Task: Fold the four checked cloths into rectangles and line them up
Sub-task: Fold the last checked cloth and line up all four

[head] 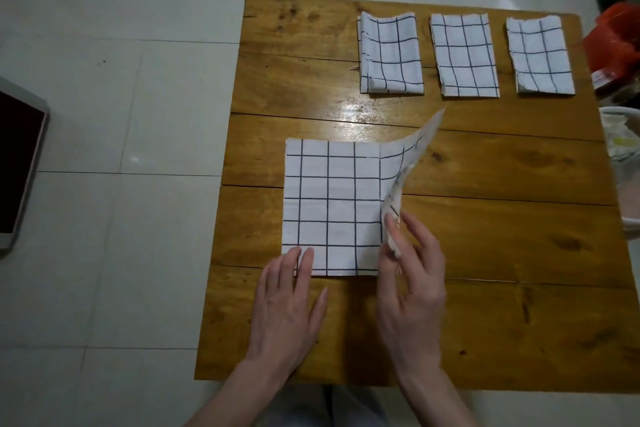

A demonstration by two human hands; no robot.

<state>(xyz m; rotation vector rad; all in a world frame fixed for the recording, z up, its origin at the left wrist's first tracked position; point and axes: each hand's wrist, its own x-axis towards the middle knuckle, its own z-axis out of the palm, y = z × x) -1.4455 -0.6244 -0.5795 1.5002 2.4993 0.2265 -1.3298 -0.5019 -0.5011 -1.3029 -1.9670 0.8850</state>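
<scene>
right grip (410, 274) pinches cloth (332, 204) edge, lifted | left grip (289, 305) flat on corner

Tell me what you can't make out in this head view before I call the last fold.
- Fourth cloth: near right corner, hidden behind right hand.
- Its near left corner: under left hand fingers.
- Red bag: cut off by the right frame edge.
- Folded cloths: layer count unreadable from above.

No text, label or number can be read anywhere (only plain grid lines).
</scene>
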